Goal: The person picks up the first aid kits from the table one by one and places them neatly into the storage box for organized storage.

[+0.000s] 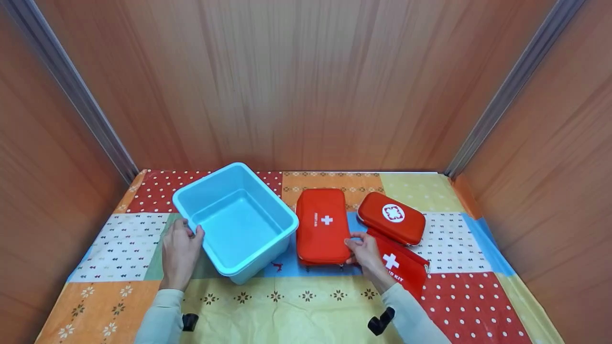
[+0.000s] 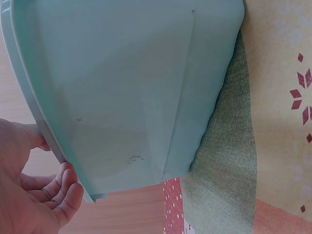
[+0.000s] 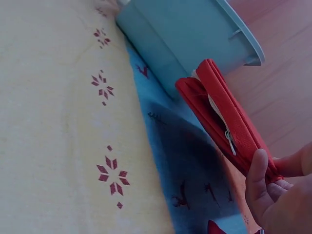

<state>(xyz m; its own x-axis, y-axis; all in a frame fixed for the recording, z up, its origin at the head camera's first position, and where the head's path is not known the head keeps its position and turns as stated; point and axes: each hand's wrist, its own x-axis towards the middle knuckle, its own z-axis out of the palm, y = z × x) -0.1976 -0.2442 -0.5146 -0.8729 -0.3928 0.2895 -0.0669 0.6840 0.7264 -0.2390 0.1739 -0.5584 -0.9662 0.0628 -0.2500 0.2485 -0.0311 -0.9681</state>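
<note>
My left hand (image 1: 180, 253) grips the left rim of a light blue plastic tub (image 1: 246, 224); thumb and fingers pinch that rim in the left wrist view. Nothing lies in the tub. My right hand (image 1: 366, 253) pinches the right edge of a red zippered first aid case (image 1: 322, 239) with a white cross. In the right wrist view the case (image 3: 229, 117) is held tilted above the cloth, its zipper pull hanging on the side. Right beside this hand lies a flat red first aid pouch (image 1: 406, 267), partly covered by my right hand and forearm.
A second red hard case (image 1: 392, 217) with a round white emblem sits at the right, overlapping the pouch's upper edge. A patchwork-print cloth (image 1: 267, 310) covers the table. Wood-grain panels (image 1: 325, 95) enclose the back and both sides.
</note>
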